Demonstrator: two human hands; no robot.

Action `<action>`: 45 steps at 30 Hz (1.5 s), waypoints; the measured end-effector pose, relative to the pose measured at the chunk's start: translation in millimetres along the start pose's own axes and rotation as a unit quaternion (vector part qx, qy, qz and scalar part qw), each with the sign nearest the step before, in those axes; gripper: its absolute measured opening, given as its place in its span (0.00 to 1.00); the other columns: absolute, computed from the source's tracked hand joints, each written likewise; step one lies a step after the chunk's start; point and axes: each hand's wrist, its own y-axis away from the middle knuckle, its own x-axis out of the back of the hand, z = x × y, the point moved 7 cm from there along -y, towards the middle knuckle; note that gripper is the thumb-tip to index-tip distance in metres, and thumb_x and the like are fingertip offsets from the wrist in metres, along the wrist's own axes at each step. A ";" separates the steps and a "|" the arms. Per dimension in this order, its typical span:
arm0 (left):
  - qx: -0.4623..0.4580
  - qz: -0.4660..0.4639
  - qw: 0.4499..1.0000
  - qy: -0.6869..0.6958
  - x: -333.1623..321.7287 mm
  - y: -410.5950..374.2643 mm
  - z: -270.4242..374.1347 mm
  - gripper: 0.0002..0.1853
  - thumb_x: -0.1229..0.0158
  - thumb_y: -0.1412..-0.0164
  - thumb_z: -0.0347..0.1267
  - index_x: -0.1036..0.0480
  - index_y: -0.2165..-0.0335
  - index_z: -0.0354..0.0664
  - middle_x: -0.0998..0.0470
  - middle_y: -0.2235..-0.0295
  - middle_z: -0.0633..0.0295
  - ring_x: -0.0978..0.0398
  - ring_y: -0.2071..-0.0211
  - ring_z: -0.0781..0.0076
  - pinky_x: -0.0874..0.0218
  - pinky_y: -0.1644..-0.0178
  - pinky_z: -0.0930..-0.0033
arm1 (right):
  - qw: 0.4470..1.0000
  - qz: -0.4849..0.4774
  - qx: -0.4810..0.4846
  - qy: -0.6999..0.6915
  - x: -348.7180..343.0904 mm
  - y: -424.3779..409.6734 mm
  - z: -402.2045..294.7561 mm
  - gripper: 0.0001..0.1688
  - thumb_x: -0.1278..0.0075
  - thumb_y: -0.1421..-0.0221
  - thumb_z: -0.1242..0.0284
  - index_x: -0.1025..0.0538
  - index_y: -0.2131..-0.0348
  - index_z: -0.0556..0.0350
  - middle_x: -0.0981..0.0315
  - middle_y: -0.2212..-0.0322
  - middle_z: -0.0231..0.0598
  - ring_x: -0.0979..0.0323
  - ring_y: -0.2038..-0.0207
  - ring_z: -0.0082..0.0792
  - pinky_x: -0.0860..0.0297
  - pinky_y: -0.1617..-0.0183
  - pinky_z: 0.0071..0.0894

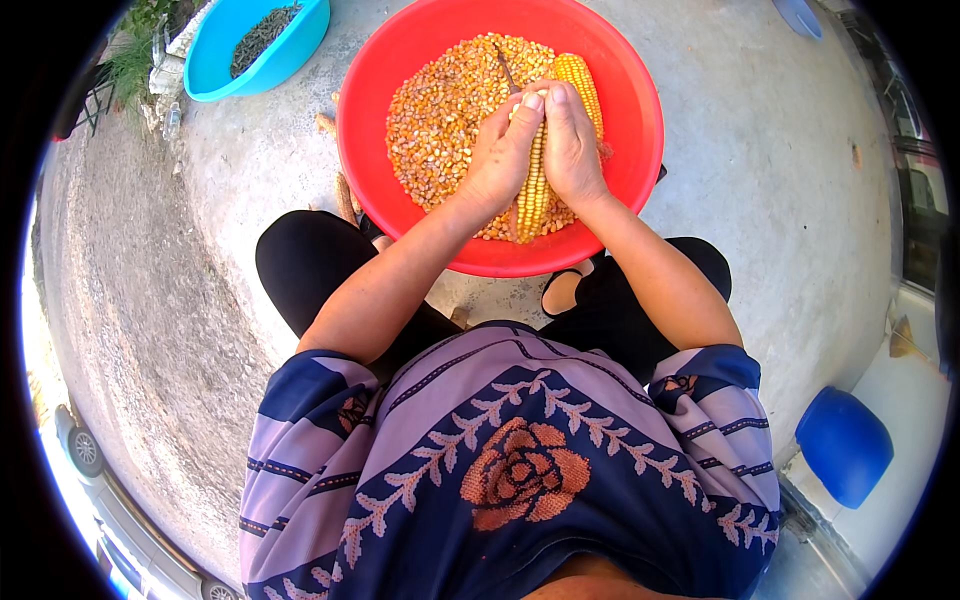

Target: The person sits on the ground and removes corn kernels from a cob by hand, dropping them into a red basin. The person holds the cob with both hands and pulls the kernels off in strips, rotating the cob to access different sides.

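Note:
Both of my hands close around one ear of dried yellow corn over a wide red plastic basin. My left hand grips its left side and my right hand its right side, with the thumbs side by side near the upper end. The ear's lower part shows between my wrists. Loose corn kernels fill much of the basin. Another corn ear lies at the right of the kernels, partly hidden by my right hand. A thin dark pointed tool rests on the kernels just beyond my fingertips.
Bare corncobs lie on the concrete floor left of the basin. A light-blue basin with dark dried pieces stands at the upper left. At the lower right is a blue plastic container. My knees flank the red basin.

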 end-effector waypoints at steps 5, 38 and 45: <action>0.041 0.027 0.999 -0.016 5.6 1.7 -5.7 0.22 0.63 0.34 0.40 0.32 0.55 0.33 0.28 0.63 0.61 0.33 0.60 0.77 0.42 0.53 0.74 | 1.000 0.002 -0.014 0.014 -0.4 1.8 1.7 0.24 0.72 0.35 0.60 0.32 0.65 0.62 0.33 0.69 0.42 0.34 0.64 0.33 0.38 0.56 0.31; 0.023 0.015 1.000 -0.013 0.3 -0.8 -5.9 0.22 0.60 0.34 0.41 0.32 0.58 0.30 0.27 0.66 0.58 0.33 0.63 0.76 0.42 0.55 0.73 | 0.979 0.031 -0.190 -0.067 7.1 -3.2 22.0 0.16 0.57 0.41 0.62 0.32 0.71 0.57 0.36 0.74 0.28 0.41 0.68 0.18 0.41 0.63 0.22; 0.049 0.047 0.997 -0.022 5.9 -0.2 -12.4 0.21 0.61 0.33 0.39 0.31 0.60 0.30 0.28 0.68 0.60 0.35 0.65 0.77 0.42 0.57 0.73 | 0.982 0.061 -0.155 -0.086 6.6 -2.9 20.9 0.22 0.52 0.44 0.60 0.33 0.64 0.65 0.34 0.74 0.34 0.39 0.71 0.20 0.39 0.67 0.22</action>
